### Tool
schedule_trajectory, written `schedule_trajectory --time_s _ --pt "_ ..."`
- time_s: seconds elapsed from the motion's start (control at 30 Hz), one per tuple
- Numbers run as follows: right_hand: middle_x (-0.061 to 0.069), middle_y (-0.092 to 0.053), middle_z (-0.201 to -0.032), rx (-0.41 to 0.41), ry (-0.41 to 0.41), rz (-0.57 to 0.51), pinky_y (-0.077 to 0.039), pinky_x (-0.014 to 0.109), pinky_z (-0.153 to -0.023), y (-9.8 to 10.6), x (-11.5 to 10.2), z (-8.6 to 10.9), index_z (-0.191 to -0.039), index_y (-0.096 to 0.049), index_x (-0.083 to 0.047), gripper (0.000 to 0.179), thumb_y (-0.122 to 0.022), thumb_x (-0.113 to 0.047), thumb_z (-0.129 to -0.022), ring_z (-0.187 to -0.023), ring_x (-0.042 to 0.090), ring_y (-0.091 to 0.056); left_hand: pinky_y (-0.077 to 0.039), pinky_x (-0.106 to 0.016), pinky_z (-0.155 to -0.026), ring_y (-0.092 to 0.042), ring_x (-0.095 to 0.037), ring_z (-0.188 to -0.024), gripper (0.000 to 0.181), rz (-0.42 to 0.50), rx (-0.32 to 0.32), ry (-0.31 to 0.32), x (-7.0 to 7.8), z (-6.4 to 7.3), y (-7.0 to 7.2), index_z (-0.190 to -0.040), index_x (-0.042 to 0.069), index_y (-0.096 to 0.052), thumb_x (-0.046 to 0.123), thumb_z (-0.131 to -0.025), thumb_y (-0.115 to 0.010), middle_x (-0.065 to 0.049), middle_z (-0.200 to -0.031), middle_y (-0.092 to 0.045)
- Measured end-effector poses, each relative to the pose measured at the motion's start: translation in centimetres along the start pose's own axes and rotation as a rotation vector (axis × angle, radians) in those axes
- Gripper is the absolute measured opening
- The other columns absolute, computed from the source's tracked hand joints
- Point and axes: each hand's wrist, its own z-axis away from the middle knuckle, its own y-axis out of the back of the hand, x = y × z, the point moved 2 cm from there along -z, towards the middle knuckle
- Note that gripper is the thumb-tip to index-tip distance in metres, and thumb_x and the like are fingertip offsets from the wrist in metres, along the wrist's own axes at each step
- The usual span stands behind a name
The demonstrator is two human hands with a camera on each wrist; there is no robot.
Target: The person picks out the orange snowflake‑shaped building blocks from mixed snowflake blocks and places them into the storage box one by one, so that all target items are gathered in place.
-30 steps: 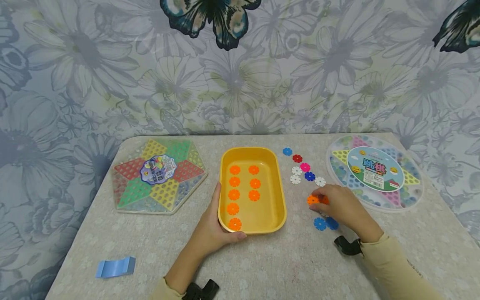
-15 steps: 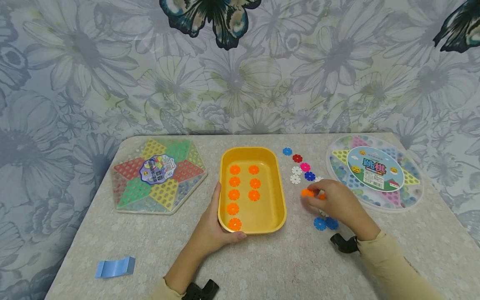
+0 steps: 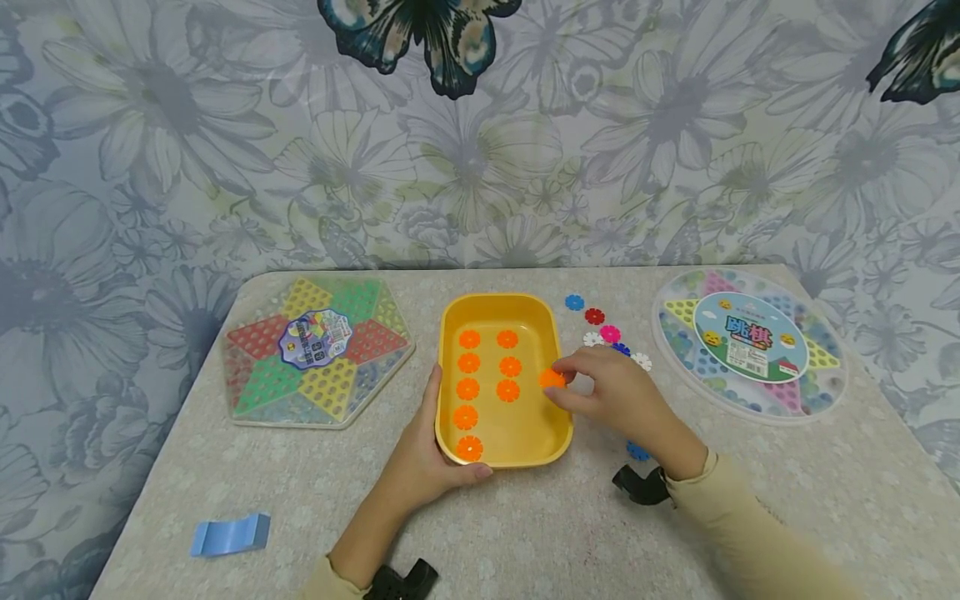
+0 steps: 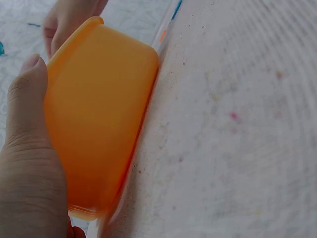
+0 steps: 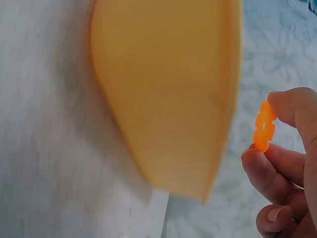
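Observation:
My right hand (image 3: 611, 396) pinches an orange notched plastic disc (image 3: 552, 379) between thumb and fingertip, over the right rim of a yellow tray (image 3: 536, 437). In the right wrist view that disc (image 5: 265, 126) stands edge-on between the fingertips, above rim height. My left hand (image 3: 423, 462) grips the tray at its near left corner, thumb along the front rim and fingers against the left side. In the left wrist view the thumb (image 4: 27, 99) lies at the rim. Flat inside the tray lie several orange discs (image 3: 468, 389) in two columns, the left column longer.
Right of the tray lie loose discs: light blue (image 3: 574, 302), red (image 3: 595, 317), pink (image 3: 611, 333), white (image 3: 641, 361) and blue (image 3: 637, 451), some partly behind my hand. A round game box (image 3: 750, 342) stands right, a hexagonal one (image 3: 318, 354) left, a light blue piece (image 3: 231, 535) front left.
My right hand has lifted an orange disc from the loose pieces and carried it left to the tray's right rim. The left hand and the tray have stayed in place.

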Motion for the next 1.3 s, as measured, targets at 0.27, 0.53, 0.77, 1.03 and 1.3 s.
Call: schedule_trajectory --time_s 0.27,0.53,0.77,1.03,1.3 --pt "-0.008 -0.072 -0.086 -0.094 0.040 0.073 -0.036 0.026 -0.068 -2.5 -2.3 -1.4 -0.095 -0.078 -0.016 0.028 -0.081 -0.041 -0.081 -0.077 0.012 -0.044 -0.035 -0.051 -0.114 -0.042 -0.015 -0.140 0.139 -0.013 -0.016 0.018 -0.2 0.0 0.0 -0.159 0.037 0.007 0.045 -0.063 -0.093 0.001 -0.165 -0.022" --pt "-0.010 -0.066 -0.074 -0.186 0.032 0.134 -0.028 0.031 -0.071 -4.1 -3.1 -1.9 -0.088 -0.078 -0.017 0.027 -0.080 -0.043 -0.081 -0.074 0.012 -0.042 -0.034 -0.054 -0.114 -0.042 -0.018 -0.141 0.138 -0.005 -0.010 0.035 0.2 0.1 0.1 -0.159 0.034 0.005 0.045 -0.062 -0.093 0.000 -0.166 -0.021" --pt "-0.013 -0.054 -0.062 -0.280 -0.013 0.198 -0.024 0.033 -0.073 -4.9 -3.3 -2.2 -0.082 -0.077 -0.021 0.027 -0.080 -0.048 -0.079 -0.073 0.013 -0.039 -0.035 -0.053 -0.114 -0.042 -0.016 -0.141 0.137 -0.017 -0.012 0.025 0.1 0.1 0.1 -0.159 0.036 0.006 0.046 -0.063 -0.092 0.001 -0.165 -0.022" --pt "-0.012 -0.047 -0.056 -0.310 0.001 0.265 -0.023 0.035 -0.075 -5.3 -3.6 -2.5 -0.071 -0.071 -0.024 0.027 -0.084 -0.048 -0.075 -0.072 0.015 -0.039 -0.035 -0.055 -0.113 -0.043 -0.016 -0.140 0.138 -0.006 -0.004 0.029 0.0 0.1 0.0 -0.158 0.039 0.006 0.044 -0.063 -0.093 0.002 -0.165 -0.024" --pt "-0.013 -0.059 -0.065 -0.297 0.022 0.304 -0.023 0.035 -0.072 -5.3 -3.8 -2.5 -0.085 -0.079 -0.023 0.028 -0.087 -0.046 -0.071 -0.074 0.016 -0.040 -0.034 -0.056 -0.113 -0.042 -0.016 -0.141 0.137 0.004 -0.005 0.032 -0.3 0.1 -0.1 -0.157 0.041 0.006 0.043 -0.063 -0.093 0.003 -0.165 -0.023"
